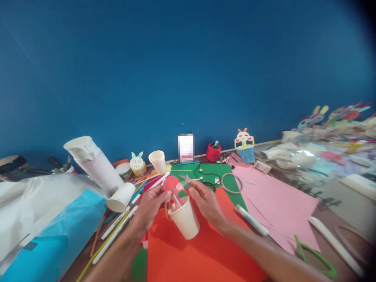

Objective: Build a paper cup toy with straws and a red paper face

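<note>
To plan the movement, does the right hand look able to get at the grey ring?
Probably yes: the grey ring lies uncovered near the right hand, though that hand looks busy by the white cup.

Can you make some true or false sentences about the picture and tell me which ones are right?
1. The left hand touches the red face. True.
2. The cup between the hands is blue. False: it is white.
3. The wall at the back is blue. True.
4. The sheet right below that cup is green. False: it is orange-red.
5. The pink paper is on the right side of the picture. True.
</note>
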A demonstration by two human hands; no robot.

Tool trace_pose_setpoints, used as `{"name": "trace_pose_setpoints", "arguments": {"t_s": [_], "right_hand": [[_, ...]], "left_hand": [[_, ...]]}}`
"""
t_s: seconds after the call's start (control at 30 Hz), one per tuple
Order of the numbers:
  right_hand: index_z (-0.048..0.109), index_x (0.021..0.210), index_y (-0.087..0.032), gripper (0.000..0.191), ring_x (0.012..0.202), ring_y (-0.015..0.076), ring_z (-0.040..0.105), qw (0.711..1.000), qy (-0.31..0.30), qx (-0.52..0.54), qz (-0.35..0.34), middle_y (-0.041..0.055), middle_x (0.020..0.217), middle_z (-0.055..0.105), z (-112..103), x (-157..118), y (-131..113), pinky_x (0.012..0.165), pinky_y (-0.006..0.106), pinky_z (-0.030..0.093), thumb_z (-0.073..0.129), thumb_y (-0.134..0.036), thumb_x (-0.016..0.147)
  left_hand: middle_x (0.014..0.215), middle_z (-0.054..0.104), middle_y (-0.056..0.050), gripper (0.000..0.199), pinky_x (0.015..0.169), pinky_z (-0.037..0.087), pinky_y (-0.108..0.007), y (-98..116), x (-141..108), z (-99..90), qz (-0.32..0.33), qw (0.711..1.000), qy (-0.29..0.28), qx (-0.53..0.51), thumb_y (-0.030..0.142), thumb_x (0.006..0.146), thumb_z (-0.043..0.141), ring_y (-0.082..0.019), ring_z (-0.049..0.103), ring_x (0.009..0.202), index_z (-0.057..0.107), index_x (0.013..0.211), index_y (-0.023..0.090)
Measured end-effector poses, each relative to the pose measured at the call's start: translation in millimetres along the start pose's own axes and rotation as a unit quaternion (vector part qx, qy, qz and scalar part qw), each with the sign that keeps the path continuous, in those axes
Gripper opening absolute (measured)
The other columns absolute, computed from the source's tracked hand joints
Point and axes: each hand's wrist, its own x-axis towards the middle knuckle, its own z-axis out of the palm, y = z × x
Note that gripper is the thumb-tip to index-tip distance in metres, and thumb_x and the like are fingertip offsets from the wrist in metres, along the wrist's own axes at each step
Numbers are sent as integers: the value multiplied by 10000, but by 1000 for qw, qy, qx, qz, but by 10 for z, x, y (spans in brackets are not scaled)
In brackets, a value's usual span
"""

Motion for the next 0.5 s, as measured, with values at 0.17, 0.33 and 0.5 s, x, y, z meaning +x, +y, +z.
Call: {"name": "trace_pose_setpoints", "arguments": {"t_s": [0.17, 0.33, 0.5], "right_hand": [[637, 822, -197, 232, 783, 158, 556, 989, -5, -137, -53, 24, 835, 642, -98, 83, -20, 689, 260, 409, 461, -346, 800], [602, 706, -179, 231, 667, 129, 526, 979, -20, -191, -70, 6, 713, 607, -205, 157, -31, 588, 224, 371, 454, -331, 799], [576, 672, -179, 189, 689, 131, 531, 943, -23, -280, -181, 15, 712, 614, -255, 176, -28, 652, 253, 343, 468, -266, 800]], "left_hand": [[596, 544, 17, 123, 516, 393, -214, 42, 7, -39, -1, 1000, 10, 3, 250, 700, 606, -90, 501, 507, 598, 741, 135], [560, 545, 21, 90, 534, 385, -212, 72, 5, -59, -17, 1000, -9, -13, 218, 698, 604, -90, 511, 504, 592, 707, 129], [569, 593, -11, 93, 564, 404, -253, 142, -24, -43, -48, 997, -16, -52, 202, 645, 633, -138, 552, 530, 584, 655, 123]]}}
